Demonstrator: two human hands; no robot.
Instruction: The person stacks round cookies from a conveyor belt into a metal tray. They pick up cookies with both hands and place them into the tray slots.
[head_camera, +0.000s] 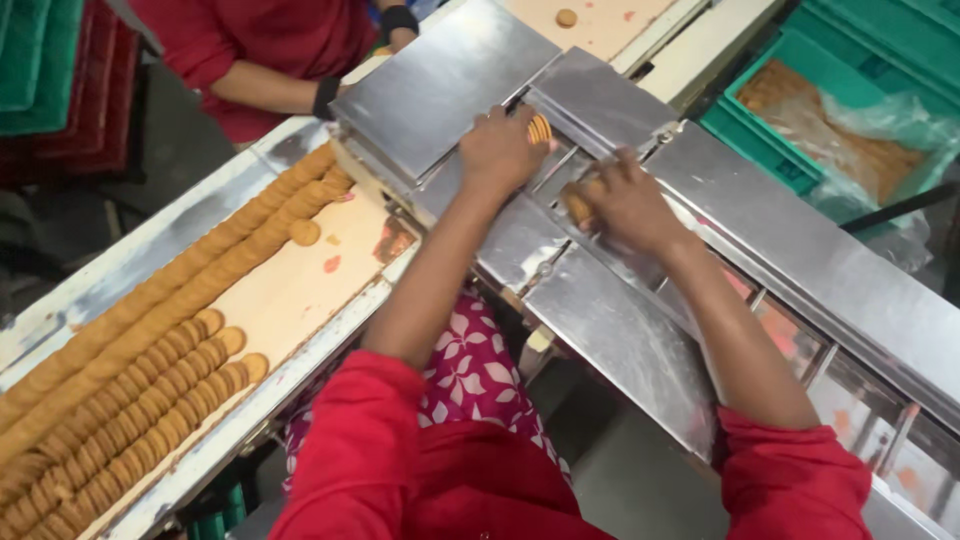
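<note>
Both hands on round biscuits at the steel feed channel (560, 165).

Left hand (500, 150) curled around a short biscuit stack (540, 128) at the channel's upper end; right hand (625, 200) clamped on another biscuit stack (578, 203) just below — hands close, not touching. Left of the channel, long biscuit rows (150, 350) on a beige belt (300, 290) — green crate (800, 100) beyond.
</note>
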